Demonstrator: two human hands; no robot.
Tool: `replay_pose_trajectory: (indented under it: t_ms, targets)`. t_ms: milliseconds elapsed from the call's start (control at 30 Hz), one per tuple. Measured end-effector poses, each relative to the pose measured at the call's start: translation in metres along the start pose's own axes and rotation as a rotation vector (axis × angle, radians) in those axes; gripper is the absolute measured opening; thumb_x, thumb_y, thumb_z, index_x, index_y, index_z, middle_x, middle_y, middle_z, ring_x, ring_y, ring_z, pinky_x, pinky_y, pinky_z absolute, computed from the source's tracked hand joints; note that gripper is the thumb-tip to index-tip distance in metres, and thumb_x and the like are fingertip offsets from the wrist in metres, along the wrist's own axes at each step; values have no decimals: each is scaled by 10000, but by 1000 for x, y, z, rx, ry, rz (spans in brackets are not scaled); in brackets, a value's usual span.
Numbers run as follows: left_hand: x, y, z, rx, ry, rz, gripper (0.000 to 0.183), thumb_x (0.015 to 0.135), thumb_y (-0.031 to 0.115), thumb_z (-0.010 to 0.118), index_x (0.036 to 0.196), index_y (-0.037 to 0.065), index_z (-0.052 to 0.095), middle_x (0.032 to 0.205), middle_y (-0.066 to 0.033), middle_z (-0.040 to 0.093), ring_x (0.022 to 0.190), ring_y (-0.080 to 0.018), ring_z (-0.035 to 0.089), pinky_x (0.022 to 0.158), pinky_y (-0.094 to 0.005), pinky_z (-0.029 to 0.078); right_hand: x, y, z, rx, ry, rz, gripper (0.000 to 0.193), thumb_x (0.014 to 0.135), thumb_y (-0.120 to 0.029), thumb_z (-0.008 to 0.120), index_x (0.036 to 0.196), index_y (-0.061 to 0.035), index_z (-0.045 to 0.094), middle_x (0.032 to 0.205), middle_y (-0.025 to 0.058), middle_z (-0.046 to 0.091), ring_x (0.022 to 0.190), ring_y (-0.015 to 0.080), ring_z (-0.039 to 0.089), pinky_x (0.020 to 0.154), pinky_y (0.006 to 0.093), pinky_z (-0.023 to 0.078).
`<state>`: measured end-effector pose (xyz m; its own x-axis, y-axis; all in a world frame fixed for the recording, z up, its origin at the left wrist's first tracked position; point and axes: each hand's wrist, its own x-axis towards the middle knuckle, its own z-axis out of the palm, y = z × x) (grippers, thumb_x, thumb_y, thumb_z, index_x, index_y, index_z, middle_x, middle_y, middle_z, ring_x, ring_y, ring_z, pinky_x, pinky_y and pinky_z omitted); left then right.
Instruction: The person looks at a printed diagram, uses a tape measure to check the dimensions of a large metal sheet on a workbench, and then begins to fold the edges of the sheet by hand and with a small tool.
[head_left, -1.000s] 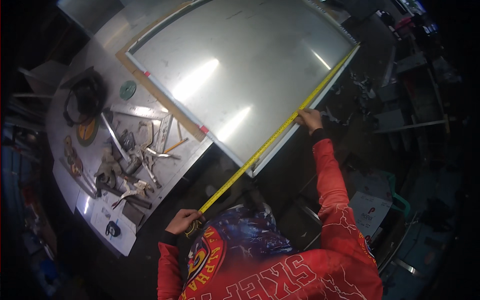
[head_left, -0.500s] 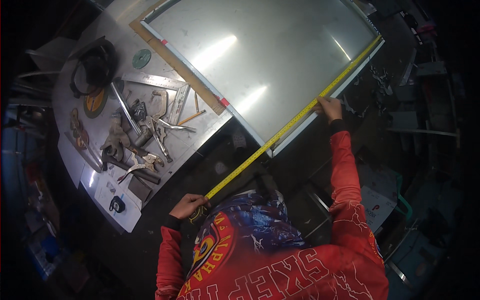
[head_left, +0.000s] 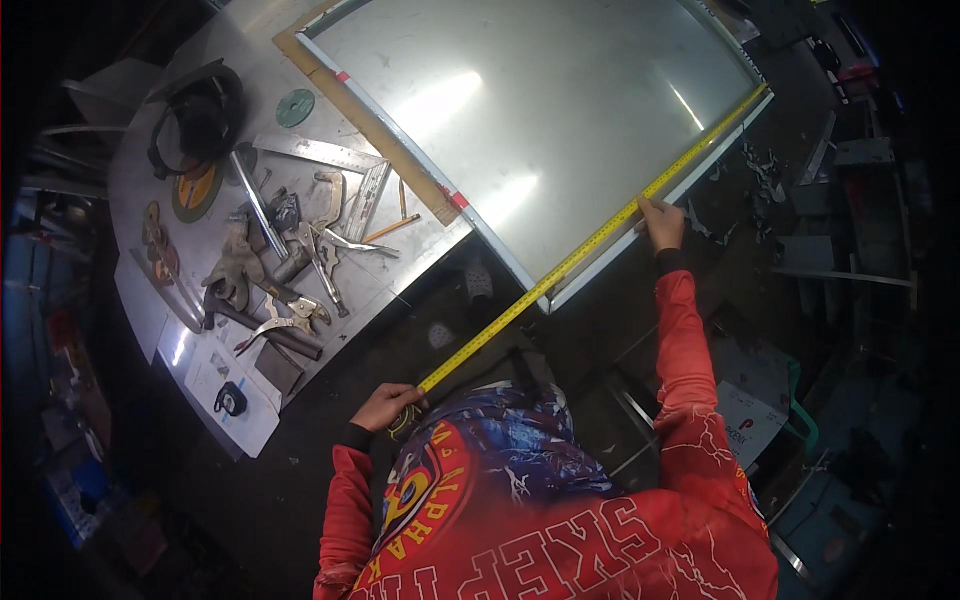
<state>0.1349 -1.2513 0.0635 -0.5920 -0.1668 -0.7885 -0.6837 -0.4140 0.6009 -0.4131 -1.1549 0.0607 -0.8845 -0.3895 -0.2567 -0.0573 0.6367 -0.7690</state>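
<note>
A yellow tape measure blade (head_left: 590, 245) runs slantwise along the near right edge of a large metal panel with a pale raised rim (head_left: 520, 275). It reaches the panel's far right corner and extends past the near corner toward my body. My left hand (head_left: 385, 408) is closed around the tape measure's case, mostly hidden by the fingers and beside my clothing. Farther along, my right hand (head_left: 662, 224) pinches the blade at its edge, just above the rim.
At left, a metal table (head_left: 385, 280) carries locking pliers (head_left: 325, 275), a steel square (head_left: 320, 150), a pencil (head_left: 392, 229), a glove (head_left: 237, 262), a green disc (head_left: 295, 108) and a dark headgear (head_left: 195, 125). A small black tape measure (head_left: 230, 400) lies on white sheet. A carton (head_left: 750, 425) stands at right.
The whole view has shifted slightly, so table and panel appear a little to the right. Both hands keep the same hold on the tape measure, with little movement.
</note>
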Motion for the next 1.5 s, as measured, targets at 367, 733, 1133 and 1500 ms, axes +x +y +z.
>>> replay_pose_trajectory:
  t_ms: [367, 733, 1133, 1500]
  targets:
    - [-3, 1, 2, 7, 3, 38, 315, 942, 261, 541, 862, 2, 700, 795, -31, 672, 773, -106, 585, 768, -258, 448, -8, -4, 2, -72, 46, -58, 364, 848, -276, 671, 952, 72, 690, 672, 87, 683, 495, 125, 623, 522, 250, 496]
    - [-2, -3, 2, 33, -9, 24, 332, 938, 283, 538, 844, 8, 699, 780, -33, 670, 783, -112, 594, 772, -263, 451, -11, 5, 7, -11, 105, -8, 391, 891, -330, 618, 878, 51, 701, 603, 75, 658, 445, 113, 571, 476, 263, 470]
    - [-2, -1, 1, 21, -14, 5, 327, 939, 279, 537, 836, 11, 694, 783, -27, 663, 770, -107, 588, 760, -259, 450, -16, 6, 12, -58, 149, -39, 487, 910, -427, 555, 823, 32, 695, 544, 61, 610, 450, 121, 553, 498, 272, 449]
    - [0, -3, 5, 42, -13, 36, 314, 945, 254, 533, 847, -3, 686, 774, -19, 658, 773, -104, 575, 770, -261, 442, -18, 9, 9, -33, 175, -73, 345, 868, -304, 642, 841, 36, 695, 543, 59, 629, 463, 116, 586, 504, 271, 473]
